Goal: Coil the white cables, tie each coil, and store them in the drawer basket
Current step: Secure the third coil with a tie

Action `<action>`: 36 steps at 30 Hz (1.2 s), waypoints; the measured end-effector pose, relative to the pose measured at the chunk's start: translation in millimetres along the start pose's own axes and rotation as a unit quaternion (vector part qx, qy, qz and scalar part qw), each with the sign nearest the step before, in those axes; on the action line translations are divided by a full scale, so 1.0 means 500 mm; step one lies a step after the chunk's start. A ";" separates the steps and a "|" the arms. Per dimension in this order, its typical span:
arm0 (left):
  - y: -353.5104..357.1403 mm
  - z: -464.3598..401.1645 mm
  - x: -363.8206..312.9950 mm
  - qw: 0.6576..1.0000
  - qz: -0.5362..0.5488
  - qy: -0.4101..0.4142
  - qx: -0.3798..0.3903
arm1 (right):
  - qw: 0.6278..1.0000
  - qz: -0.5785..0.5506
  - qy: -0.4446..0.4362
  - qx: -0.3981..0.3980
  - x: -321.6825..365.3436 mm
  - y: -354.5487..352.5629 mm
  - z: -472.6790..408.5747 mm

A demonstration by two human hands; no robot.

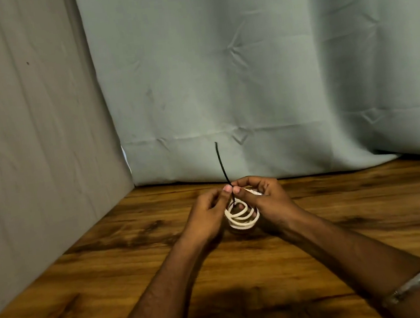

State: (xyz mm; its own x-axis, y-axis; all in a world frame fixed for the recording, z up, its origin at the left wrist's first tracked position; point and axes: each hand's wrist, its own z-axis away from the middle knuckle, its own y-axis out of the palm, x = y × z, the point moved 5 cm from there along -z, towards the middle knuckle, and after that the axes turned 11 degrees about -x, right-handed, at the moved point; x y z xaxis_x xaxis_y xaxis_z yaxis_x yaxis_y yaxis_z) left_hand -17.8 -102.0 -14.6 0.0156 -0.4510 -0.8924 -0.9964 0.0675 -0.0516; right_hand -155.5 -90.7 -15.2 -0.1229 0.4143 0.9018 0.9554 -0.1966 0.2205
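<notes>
A white cable [241, 216] wound into a small coil is held just above the wooden table [137, 270], near its back edge. A thin black tie [222, 166] passes through the coil and sticks straight up from it. My left hand [207, 216] pinches the tie with thumb and fingertips at the coil's top. My right hand [268, 202] grips the coil from the right side, its thumb meeting the left thumb at the tie. The far part of the coil is hidden behind my fingers. No drawer basket is in view.
A grey-green curtain [259, 76] hangs along the back of the table. A grey cloth-covered wall [33, 138] closes the left side. A metal bangle [411, 282] sits on my right wrist.
</notes>
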 end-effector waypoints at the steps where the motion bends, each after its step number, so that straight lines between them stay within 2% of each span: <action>1: -0.001 0.000 0.004 1.000 0.004 -0.004 0.012 | 1.000 0.011 0.000 0.002 -0.001 -0.001 -0.001; 4: -0.005 0.002 0.009 0.998 -0.023 -0.002 0.057 | 1.000 0.023 0.012 0.008 -0.007 -0.005 0.000; 7: -0.001 0.007 0.018 0.993 -0.005 -0.009 0.115 | 0.999 0.023 0.020 0.013 -0.009 -0.006 -0.001; 11: -0.003 0.014 0.023 0.990 -0.004 0.009 0.141 | 0.999 0.015 0.029 0.019 -0.002 -0.001 0.003; 14: -0.009 0.012 0.018 0.983 -0.126 0.073 0.115 | 0.999 0.037 0.017 0.025 -0.003 0.001 0.005; 16: -0.012 0.012 0.011 0.959 -0.231 0.131 0.095 | 0.998 0.056 -0.010 0.018 0.004 -0.001 0.005; 20: -0.003 0.021 -0.014 0.923 -0.324 0.199 0.053 | 0.990 0.106 -0.088 -0.038 0.037 -0.013 0.005; 28: 0.041 0.041 -0.031 0.907 -0.347 0.219 0.100 | 0.983 0.096 -0.050 -0.150 0.042 -0.046 -0.012; 33: 0.042 0.067 -0.056 0.912 -0.320 0.236 0.103 | 0.974 0.153 -0.057 -0.156 0.044 -0.063 -0.024; 36: 0.038 0.072 -0.058 0.920 -0.291 0.241 0.107 | 0.971 0.193 -0.041 -0.133 0.045 -0.072 -0.034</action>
State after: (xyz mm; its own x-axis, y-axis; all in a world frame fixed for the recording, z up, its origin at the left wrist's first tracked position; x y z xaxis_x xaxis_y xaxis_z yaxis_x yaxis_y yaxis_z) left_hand -33.9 -55.8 -6.0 0.4511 -0.8046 -0.3861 -0.7910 -0.1601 -0.5905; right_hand -197.3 -89.2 3.5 0.2633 0.3316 0.9059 0.8214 -0.5695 -0.0303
